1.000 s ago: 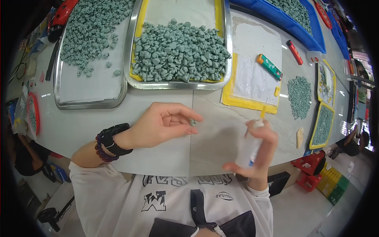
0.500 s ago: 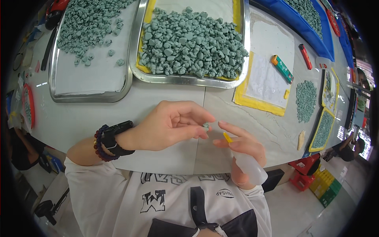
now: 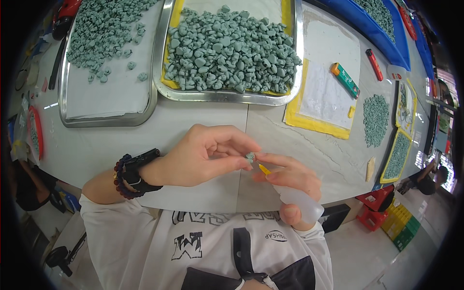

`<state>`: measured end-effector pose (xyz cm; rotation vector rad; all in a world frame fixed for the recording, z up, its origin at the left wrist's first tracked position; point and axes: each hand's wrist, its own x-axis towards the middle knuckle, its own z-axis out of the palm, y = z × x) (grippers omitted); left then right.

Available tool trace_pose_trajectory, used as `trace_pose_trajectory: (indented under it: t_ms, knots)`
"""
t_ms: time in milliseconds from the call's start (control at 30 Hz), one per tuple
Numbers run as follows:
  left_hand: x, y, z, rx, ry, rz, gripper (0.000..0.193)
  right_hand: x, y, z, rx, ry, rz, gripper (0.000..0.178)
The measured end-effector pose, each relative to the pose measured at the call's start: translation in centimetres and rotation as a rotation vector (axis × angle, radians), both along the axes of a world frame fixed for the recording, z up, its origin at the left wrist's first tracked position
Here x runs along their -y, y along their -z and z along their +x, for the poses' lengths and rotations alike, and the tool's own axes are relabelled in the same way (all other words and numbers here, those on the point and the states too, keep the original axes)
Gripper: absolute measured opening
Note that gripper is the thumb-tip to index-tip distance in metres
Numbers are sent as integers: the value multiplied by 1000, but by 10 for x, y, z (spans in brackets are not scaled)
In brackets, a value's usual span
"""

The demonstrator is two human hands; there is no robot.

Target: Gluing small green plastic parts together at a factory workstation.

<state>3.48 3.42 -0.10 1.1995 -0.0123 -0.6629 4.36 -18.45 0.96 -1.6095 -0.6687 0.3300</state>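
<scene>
Between the fingertips of my left hand [image 3: 205,154] is a small grey-green stone [image 3: 250,157], held just over the tabletop. My right hand [image 3: 295,181] grips a translucent white squeeze bottle [image 3: 303,203] with a yellow nozzle tip [image 3: 264,169]. The nozzle points toward the stone, a short way from it. My right forefinger reaches to the stone and seems to touch it. The stone's underside is hidden by my left thumb and fingers.
Ahead stands a metal tray [image 3: 227,98] heaped with grey-green stones; another tray [image 3: 107,120] is at its left. A yellow-edged sheet [image 3: 316,126], a green-and-orange box cutter [image 3: 345,80], a red lighter-like object [image 3: 374,65] and a pile of tiny stones [image 3: 376,121] lie to the right.
My right hand has moved left and closer to my left hand, bringing the yellow nozzle nearer the stone. The forefinger has reached the stone. My left hand has barely moved.
</scene>
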Motion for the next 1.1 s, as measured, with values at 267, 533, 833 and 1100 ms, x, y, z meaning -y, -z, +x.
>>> trace_pose_trajectory:
  t_ms: [267, 533, 833, 1100]
  knots:
    - [0, 0, 0, 4, -7, -13, 26, 0, 0, 0, -15, -8, -13, 53]
    - [-1, -1, 0, 20, 3, -4, 27, -1, 2, 0, 18, -15, 2, 53]
    - [0, -1, 1, 26, 4, -11, 28, -1, -1, 1, 0, -8, -15, 53]
    - [0, 1, 0, -5, 3, -34, 27, 0, -1, -1, 1, -4, -6, 52]
